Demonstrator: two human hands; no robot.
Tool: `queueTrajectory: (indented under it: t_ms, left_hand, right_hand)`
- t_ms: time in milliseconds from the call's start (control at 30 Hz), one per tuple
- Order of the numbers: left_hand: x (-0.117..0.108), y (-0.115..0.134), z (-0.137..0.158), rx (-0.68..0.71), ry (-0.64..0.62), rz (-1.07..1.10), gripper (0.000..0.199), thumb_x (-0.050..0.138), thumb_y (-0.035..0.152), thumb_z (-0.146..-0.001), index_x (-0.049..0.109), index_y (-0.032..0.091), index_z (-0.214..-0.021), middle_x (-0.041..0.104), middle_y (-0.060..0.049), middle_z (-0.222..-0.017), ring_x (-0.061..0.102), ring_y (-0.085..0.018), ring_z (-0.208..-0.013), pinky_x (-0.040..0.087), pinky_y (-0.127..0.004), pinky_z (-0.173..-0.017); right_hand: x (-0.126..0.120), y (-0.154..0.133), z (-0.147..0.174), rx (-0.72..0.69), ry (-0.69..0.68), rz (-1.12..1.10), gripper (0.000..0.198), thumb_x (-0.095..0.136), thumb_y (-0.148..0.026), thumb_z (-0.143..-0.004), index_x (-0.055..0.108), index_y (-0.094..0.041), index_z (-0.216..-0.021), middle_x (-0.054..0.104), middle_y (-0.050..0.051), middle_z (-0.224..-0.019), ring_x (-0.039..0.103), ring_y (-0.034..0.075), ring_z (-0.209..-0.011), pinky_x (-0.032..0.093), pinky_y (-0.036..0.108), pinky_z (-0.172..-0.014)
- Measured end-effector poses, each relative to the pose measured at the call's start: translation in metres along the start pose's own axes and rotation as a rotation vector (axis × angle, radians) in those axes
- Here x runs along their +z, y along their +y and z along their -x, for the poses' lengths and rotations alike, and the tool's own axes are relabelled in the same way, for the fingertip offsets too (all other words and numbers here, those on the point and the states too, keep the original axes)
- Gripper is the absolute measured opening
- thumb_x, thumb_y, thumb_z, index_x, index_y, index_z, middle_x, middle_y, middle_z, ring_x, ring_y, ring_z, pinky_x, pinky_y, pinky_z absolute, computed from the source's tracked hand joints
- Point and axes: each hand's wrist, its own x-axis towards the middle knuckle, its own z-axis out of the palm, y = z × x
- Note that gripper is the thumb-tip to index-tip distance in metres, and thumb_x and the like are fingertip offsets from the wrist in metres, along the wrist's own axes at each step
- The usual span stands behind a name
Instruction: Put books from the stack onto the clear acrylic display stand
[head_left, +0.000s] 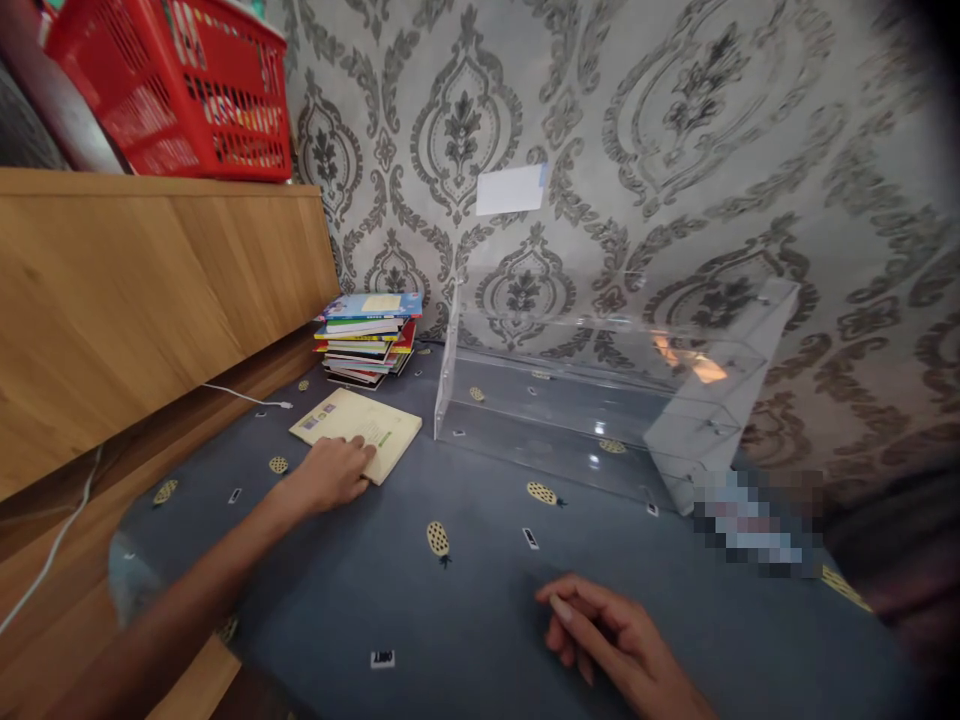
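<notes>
Damask-patterned wallpaper backs our spot, with a blue-grey pineapple-print cloth spread in front of it. Our left hand has its fingers draped over the near edge of a cream-covered book; honestly can't tell if the thumb is pinching it underneath. Our right hand is loosely curled over the cloth, holding nothing we can see.

Progress-wise, we'd call it early: the cream book lies flat, apart from the book stack behind it, and we don't see any books on the clear acrylic shelf rack.

Head count: one loose book, one stack (edges too jumbled to count, but plenty), one rack, one red plastic basket up on one wooden cabinet. Plus two stretches of white cable, maybe the same cord, no idea.
</notes>
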Motion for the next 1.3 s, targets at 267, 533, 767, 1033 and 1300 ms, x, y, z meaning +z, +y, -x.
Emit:
queueTrajectory:
  t_ms: [267, 533, 767, 1033, 1300]
  left_hand:
    - [-0.031, -0.075, -0.098, -0.240, 0.113, 0.214, 0.034, 0.044, 0.032, -0.093, 0.074, 0.024, -0.109, 0.074, -0.008, -0.116, 0.067, -0.025, -0.110, 0.049, -0.032, -0.089]
    - [-0.034, -0.116, -0.173, -0.489, 0.152, 0.208, 0.038, 0.061, 0.031, -0.077, 0.076, 0.013, -0.107, 0.073, -0.020, -0.114, 0.068, -0.034, -0.110, 0.053, -0.038, -0.090]
    - [-0.024, -0.145, -0.185, -0.505, 0.140, 0.225, 0.034, 0.067, 0.032, -0.072, 0.079, 0.015, -0.099, 0.075, -0.017, -0.110, 0.069, -0.032, -0.106, 0.055, -0.033, -0.087]
    - [-0.017, -0.138, -0.180, -0.449, 0.201, 0.199, 0.034, 0.056, 0.024, -0.080, 0.078, 0.015, -0.105, 0.074, -0.018, -0.114, 0.067, -0.033, -0.111, 0.052, -0.039, -0.093]
    - [0.021, -0.102, -0.127, -0.339, 0.206, 0.215, 0.042, 0.041, 0.033, -0.095, 0.068, 0.022, -0.125, 0.068, -0.012, -0.129, 0.061, -0.030, -0.121, 0.048, -0.042, -0.101]
  right_hand:
    - [0.000, 0.001, -0.001, 0.028, -0.006, 0.011, 0.063, 0.057, -0.079, -0.079, 0.071, -0.020, -0.095, 0.063, 0.003, -0.065, 0.058, 0.015, -0.058, 0.050, 0.027, -0.052]
    - [-0.003, -0.002, 0.002, 0.092, 0.022, 0.014, 0.059, 0.058, -0.077, -0.080, 0.072, -0.021, -0.095, 0.065, 0.004, -0.069, 0.061, 0.016, -0.062, 0.052, 0.027, -0.055]
    - [-0.004, -0.002, 0.002, 0.147, 0.044, 0.010, 0.058, 0.058, -0.077, -0.080, 0.072, -0.022, -0.094, 0.064, 0.004, -0.068, 0.061, 0.016, -0.061, 0.053, 0.027, -0.054]
    - [-0.002, -0.007, -0.001, 0.142, 0.084, -0.009, 0.058, 0.061, -0.078, -0.077, 0.072, -0.022, -0.091, 0.063, 0.005, -0.066, 0.059, 0.017, -0.060, 0.051, 0.028, -0.050]
    - [0.000, -0.013, 0.001, 0.079, 0.047, 0.033, 0.059, 0.059, -0.076, -0.080, 0.071, -0.020, -0.094, 0.065, 0.004, -0.070, 0.059, 0.016, -0.063, 0.050, 0.028, -0.054]
